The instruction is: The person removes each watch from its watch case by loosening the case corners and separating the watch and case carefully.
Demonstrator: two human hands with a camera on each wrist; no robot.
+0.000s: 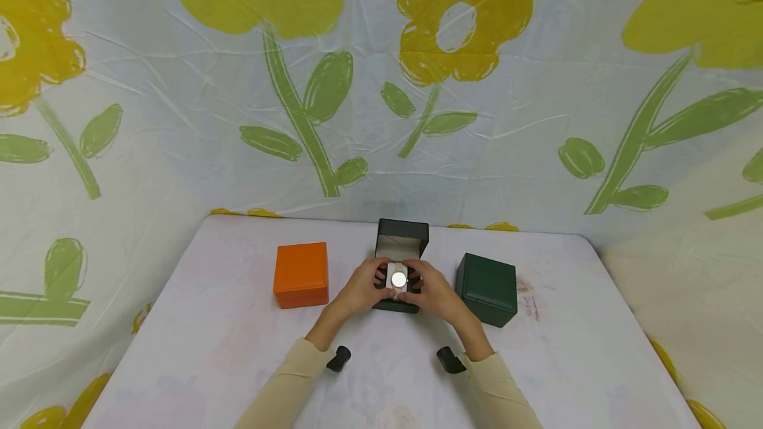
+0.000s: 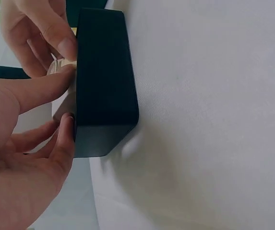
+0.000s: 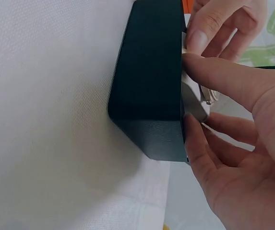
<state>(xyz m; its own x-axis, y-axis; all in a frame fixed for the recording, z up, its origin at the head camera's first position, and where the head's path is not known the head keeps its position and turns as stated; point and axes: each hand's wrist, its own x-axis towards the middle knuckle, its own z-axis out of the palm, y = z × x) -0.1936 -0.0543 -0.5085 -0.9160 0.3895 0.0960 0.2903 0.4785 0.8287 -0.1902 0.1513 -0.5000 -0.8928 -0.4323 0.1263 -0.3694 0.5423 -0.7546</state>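
A wristwatch [image 1: 399, 279] with a round, bright face sits on a pale cushion [image 3: 194, 101] at the mouth of a dark green watch box [image 1: 396, 306]. The box's lid [image 1: 403, 229] stands raised behind it. From the left, my left hand [image 1: 361, 288] grips the cushion, thumb at the front edge and fingers curled along the side. My right hand [image 1: 436, 292] holds the opposite side in the same way, the two thumbs close together. In both wrist views the box's front wall [image 2: 103, 72] hides the cushion's lower part.
To the left stands a closed orange box [image 1: 301, 275]. A closed dark green box [image 1: 487, 288] sits turned at an angle on the right. White cloth covers the table [image 1: 238, 323], and a flower-printed sheet [image 1: 369, 118] hangs along its back edge.
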